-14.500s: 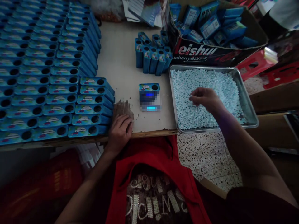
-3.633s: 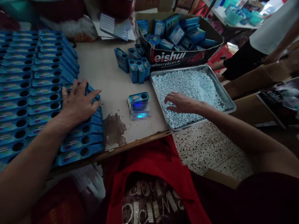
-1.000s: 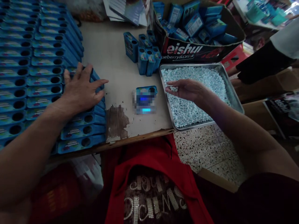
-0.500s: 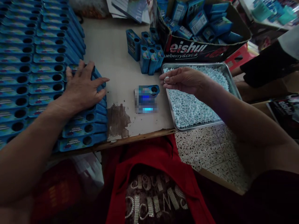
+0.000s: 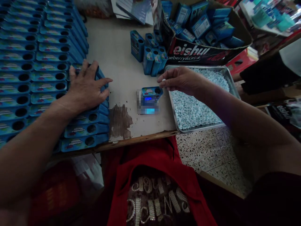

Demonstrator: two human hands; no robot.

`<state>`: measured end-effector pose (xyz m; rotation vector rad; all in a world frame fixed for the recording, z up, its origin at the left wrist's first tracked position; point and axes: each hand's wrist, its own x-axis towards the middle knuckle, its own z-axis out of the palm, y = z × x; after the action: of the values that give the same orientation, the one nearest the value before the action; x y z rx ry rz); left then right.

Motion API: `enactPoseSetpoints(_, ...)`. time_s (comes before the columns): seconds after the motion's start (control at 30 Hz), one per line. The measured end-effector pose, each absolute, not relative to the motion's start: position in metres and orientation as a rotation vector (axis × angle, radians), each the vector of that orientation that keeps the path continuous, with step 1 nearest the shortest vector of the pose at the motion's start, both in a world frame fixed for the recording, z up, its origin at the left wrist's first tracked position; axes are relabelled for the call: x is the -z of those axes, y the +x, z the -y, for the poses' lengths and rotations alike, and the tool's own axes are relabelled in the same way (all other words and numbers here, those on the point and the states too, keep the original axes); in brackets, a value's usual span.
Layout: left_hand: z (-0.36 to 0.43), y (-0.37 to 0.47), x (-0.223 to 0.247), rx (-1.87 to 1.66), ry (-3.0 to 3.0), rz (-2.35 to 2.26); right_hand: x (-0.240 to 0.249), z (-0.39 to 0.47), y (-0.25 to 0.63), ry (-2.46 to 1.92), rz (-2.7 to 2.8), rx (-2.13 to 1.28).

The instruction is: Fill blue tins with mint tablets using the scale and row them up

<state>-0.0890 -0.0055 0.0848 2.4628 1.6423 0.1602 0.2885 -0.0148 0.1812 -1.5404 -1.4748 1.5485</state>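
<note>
One small white candy (image 5: 164, 80), probably, is pinched in my right hand (image 5: 184, 81) (left hand (image 5: 85, 86) spread on blue boxes (image 5: 81, 117)) and could drop if the pinch slackens.

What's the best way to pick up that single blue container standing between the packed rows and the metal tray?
I'd pinch the blue container across its long, narrow top, fingers on the two broad faces, coming straight down from above. It stands upright, with open space around it. Staying toward the left end should keep fingers off the round hole at the right.
</note>
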Motion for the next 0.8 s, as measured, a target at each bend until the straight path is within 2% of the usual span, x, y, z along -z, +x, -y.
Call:
enactPoseSetpoints(0.27, 0.005, -0.09, -0.087, -0.123, 2.426, -1.633, -0.175, 0.017, 0.282, -1.494, 1.687, -1.383)
enactPoseSetpoints(0.8, 0.008, -0.088, -0.09, -0.147, 2.432, -1.627, -0.184, 0.03, 0.273, -1.526, 1.243, -1.617)
